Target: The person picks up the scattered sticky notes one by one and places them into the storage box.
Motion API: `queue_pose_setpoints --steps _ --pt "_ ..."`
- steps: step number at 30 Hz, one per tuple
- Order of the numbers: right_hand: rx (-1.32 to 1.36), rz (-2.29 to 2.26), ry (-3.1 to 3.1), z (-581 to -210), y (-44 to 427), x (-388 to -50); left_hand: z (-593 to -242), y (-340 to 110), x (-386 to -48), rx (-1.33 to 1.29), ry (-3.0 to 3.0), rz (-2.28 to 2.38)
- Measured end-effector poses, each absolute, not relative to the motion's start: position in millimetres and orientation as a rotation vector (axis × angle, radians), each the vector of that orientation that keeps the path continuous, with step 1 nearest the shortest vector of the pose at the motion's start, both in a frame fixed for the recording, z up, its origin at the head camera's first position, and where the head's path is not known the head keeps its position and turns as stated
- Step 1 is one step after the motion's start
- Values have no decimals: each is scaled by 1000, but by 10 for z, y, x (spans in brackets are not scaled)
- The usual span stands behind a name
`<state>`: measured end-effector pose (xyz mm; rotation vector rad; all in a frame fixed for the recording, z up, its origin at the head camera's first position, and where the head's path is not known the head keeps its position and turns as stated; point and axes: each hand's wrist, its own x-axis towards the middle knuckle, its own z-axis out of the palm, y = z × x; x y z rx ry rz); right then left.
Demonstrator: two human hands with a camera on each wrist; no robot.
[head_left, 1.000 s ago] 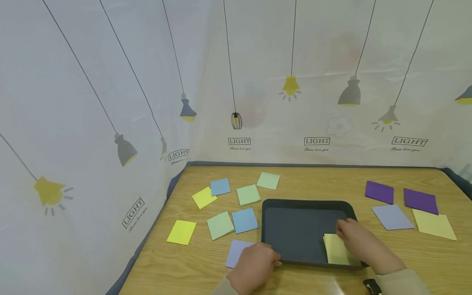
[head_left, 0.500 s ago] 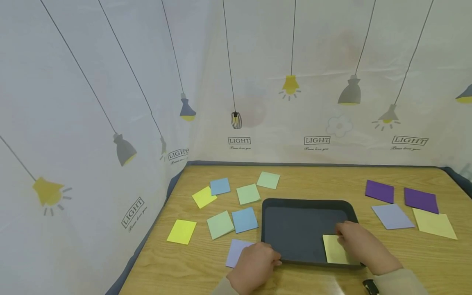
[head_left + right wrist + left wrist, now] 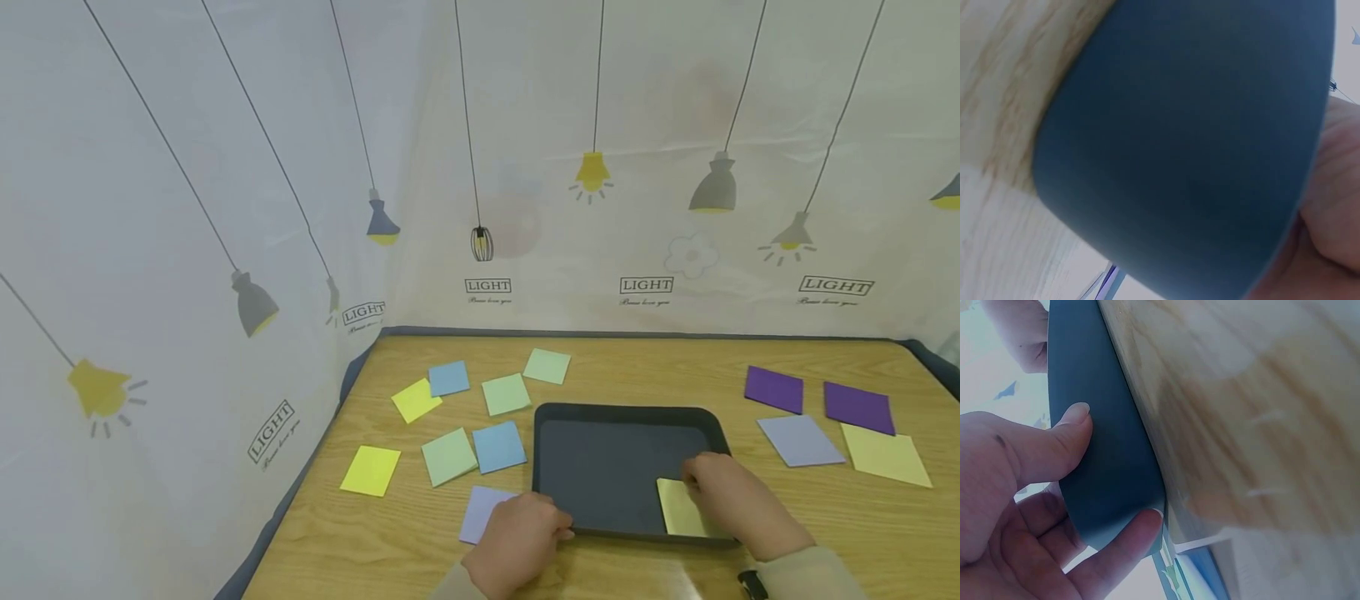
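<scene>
A dark grey tray (image 3: 600, 467) lies on the wooden table. My left hand (image 3: 521, 542) grips its near left corner; in the left wrist view the thumb (image 3: 1069, 434) lies on the tray's outer wall and the index fingertip touches the corner. Inside the tray's near right corner lie pale yellow sticky notes (image 3: 678, 512), apparently stacked. My right hand (image 3: 738, 500) reaches over the right rim with curled fingers and holds the notes at their far right part. The hand covers that side of them. In the right wrist view the tray wall (image 3: 1179, 144) hides the fingertips.
Left of the tray lie green (image 3: 448, 457), blue (image 3: 499, 447), bright yellow (image 3: 371, 471) and lilac (image 3: 480, 512) notes, the lilac one partly under my left hand. On the right lie purple (image 3: 858, 407), lilac (image 3: 800, 440) and pale yellow (image 3: 888, 456) notes. A lamp-print curtain (image 3: 555, 108) borders the table.
The right hand has moved slightly towards me, and the pale yellow notes have shifted a little with it. Their doubled left edge now looks more even. The left hand has stayed at the corner.
</scene>
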<state>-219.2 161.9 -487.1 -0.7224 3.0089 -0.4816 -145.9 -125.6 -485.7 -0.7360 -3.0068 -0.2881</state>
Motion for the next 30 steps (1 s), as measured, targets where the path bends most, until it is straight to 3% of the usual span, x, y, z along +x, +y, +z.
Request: queue_pose_setpoints --steps 11,30 --pt "-682 -458 2985 -4853 1637 -2264 -4865 -1248 -1459 -733 -3011 -282" --pt "-571 -845 3152 -4732 2015 -2248 -4844 -1256 -1456 -749 -3005 -257"
